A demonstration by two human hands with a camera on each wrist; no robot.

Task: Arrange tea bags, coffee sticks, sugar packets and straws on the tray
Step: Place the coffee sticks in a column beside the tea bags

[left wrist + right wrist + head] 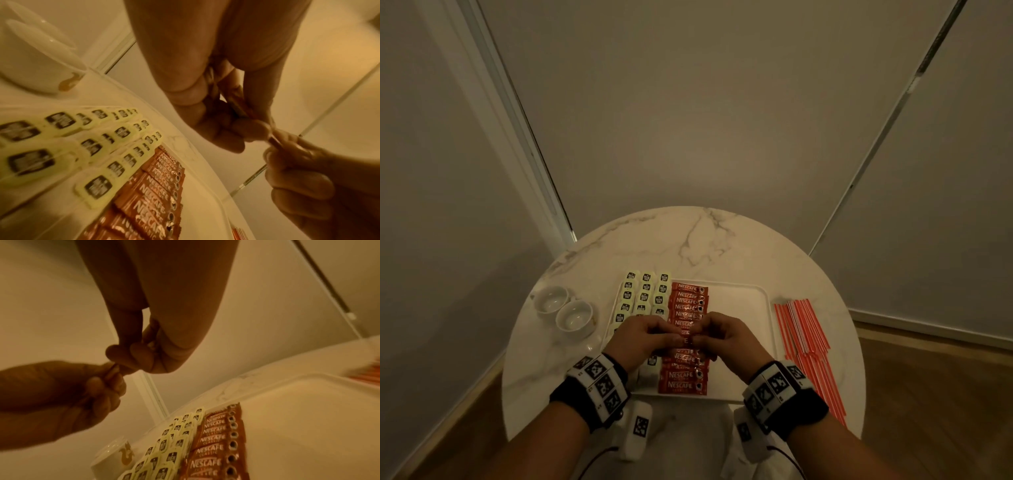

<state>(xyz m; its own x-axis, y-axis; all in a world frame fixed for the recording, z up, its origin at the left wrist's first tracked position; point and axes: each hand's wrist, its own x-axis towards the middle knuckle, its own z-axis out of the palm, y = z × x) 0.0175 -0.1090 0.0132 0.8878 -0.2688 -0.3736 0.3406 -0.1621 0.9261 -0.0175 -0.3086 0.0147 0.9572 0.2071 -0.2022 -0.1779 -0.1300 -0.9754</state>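
Observation:
A white tray lies on the round marble table. Cream tea bags fill its left side in three columns. Beside them, red Nescafe coffee sticks lie overlapped in one column. Above that column my left hand and right hand meet fingertip to fingertip. In the left wrist view my left hand grips a red coffee stick, while my right hand pinches its end. Red-and-white straws lie on the table right of the tray. I see no sugar packets.
Two white cups stand on the table left of the tray. The right half of the tray is bare. Walls and a door frame close in behind the table, with wooden floor to the right.

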